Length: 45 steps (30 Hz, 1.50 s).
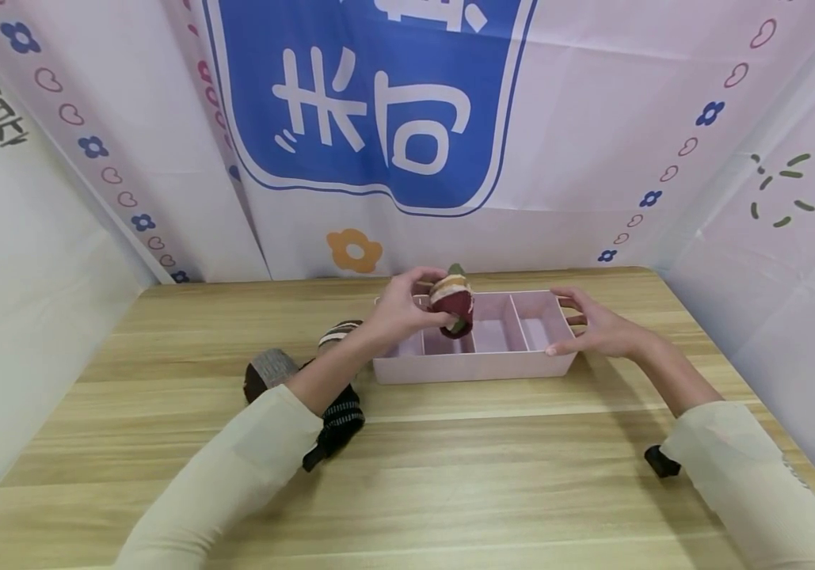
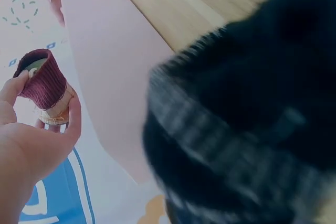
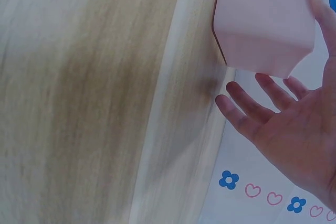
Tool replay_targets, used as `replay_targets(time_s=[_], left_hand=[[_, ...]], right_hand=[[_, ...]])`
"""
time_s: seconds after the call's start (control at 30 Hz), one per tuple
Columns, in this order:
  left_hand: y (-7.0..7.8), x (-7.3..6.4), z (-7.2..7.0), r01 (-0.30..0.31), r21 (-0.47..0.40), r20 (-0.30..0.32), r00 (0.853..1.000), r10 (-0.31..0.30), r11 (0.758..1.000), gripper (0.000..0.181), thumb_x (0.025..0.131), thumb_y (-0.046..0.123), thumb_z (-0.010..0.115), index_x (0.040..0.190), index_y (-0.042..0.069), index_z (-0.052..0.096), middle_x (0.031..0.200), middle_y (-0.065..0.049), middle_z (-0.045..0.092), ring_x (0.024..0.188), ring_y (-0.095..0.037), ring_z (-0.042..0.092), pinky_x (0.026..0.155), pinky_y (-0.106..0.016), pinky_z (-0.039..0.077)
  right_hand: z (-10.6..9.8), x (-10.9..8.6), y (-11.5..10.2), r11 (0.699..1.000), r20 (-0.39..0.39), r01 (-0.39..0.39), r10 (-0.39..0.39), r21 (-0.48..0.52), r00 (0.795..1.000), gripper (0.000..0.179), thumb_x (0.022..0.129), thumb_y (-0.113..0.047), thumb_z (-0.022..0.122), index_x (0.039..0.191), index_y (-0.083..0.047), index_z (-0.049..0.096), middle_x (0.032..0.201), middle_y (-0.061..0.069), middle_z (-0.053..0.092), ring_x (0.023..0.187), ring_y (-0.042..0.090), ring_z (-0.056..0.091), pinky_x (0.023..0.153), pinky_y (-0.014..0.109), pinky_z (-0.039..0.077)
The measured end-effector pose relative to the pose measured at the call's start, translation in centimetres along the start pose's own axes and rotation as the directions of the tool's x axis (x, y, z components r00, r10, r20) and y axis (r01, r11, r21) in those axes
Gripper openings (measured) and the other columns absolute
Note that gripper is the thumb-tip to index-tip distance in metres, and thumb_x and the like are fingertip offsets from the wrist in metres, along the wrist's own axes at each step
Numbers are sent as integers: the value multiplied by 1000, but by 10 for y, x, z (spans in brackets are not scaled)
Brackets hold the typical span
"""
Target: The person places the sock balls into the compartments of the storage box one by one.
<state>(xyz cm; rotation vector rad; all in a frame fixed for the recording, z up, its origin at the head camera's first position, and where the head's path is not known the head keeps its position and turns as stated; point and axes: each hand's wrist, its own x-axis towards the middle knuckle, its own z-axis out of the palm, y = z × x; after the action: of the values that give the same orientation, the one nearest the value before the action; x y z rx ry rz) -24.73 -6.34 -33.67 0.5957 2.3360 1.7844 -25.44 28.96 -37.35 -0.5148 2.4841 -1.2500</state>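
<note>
My left hand (image 1: pixel 401 305) pinches a rolled-up sock (image 1: pixel 452 299), maroon with cream, orange and green parts, between thumb and fingers. It is held above the left half of a pink divided box (image 1: pixel 474 368). In the left wrist view the sock's maroon ribbed cuff (image 2: pixel 46 81) faces up. My right hand (image 1: pixel 603 328) spans the box's right end, thumb at the front corner and fingers at the back. The right wrist view shows several fingers of the right hand (image 3: pixel 283 119) spread beside the box's end wall (image 3: pixel 265 51).
Left of the box lie more rolled socks: a grey and brown one (image 1: pixel 270 370), a striped one (image 1: pixel 338 332) and a black patterned one (image 1: pixel 343 416), partly behind the left forearm. A printed cloth (image 1: pixel 557 237) hangs behind the wooden table (image 1: pixel 493 475).
</note>
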Motion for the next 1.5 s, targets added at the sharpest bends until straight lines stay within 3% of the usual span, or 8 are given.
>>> replay_targets(time_s=[0.23, 0.53, 0.83, 1.0, 1.5], left_hand=[[4, 12, 15, -8, 30, 24, 1000, 7, 1000, 64, 83, -2, 83, 141, 0, 56, 136, -18, 60, 124, -35, 61, 96, -38, 57], [6, 25, 31, 4, 18, 46, 999, -5, 1000, 61, 82, -1, 84, 138, 3, 60, 126, -18, 63, 107, -28, 62, 82, -32, 60], [6, 39, 48, 4, -5, 60, 998, -4, 1000, 63, 80, -1, 85, 138, 3, 60, 127, -17, 63, 110, -25, 59, 85, -31, 58], [8, 47, 61, 1, 47, 59, 998, -4, 999, 62, 81, 1, 86, 138, 2, 60, 129, -18, 64, 109, -25, 61, 86, -28, 57], [9, 67, 89, -61, 179, 64, 997, 51, 982, 63, 77, 6, 91, 134, 0, 63, 125, -16, 68, 109, -24, 64, 86, -21, 54]], right_hand=[[1, -1, 1, 1000, -1, -6, 6, -5, 1000, 106, 85, -19, 83, 162, -1, 12, 162, 37, 19, 141, 60, 34, 111, 68, 38], [1, 0, 0, 1000, 0, 12, -12, 5, 1000, 107, 84, -16, 83, 162, 1, 12, 161, 38, 20, 140, 61, 35, 110, 68, 38], [1, 0, 1, 1000, -2, 3, -3, -1, 1000, 106, 86, -19, 83, 162, -1, 12, 162, 36, 20, 141, 59, 34, 112, 68, 35], [0, 0, 1, 1000, 0, -5, 5, -7, 1000, 106, 87, -21, 82, 163, -3, 11, 163, 35, 18, 143, 59, 31, 114, 70, 31], [-1, -1, 1, 999, 11, 31, -32, 4, 999, 101, 88, -17, 80, 162, 0, 13, 163, 35, 19, 143, 59, 31, 112, 69, 35]])
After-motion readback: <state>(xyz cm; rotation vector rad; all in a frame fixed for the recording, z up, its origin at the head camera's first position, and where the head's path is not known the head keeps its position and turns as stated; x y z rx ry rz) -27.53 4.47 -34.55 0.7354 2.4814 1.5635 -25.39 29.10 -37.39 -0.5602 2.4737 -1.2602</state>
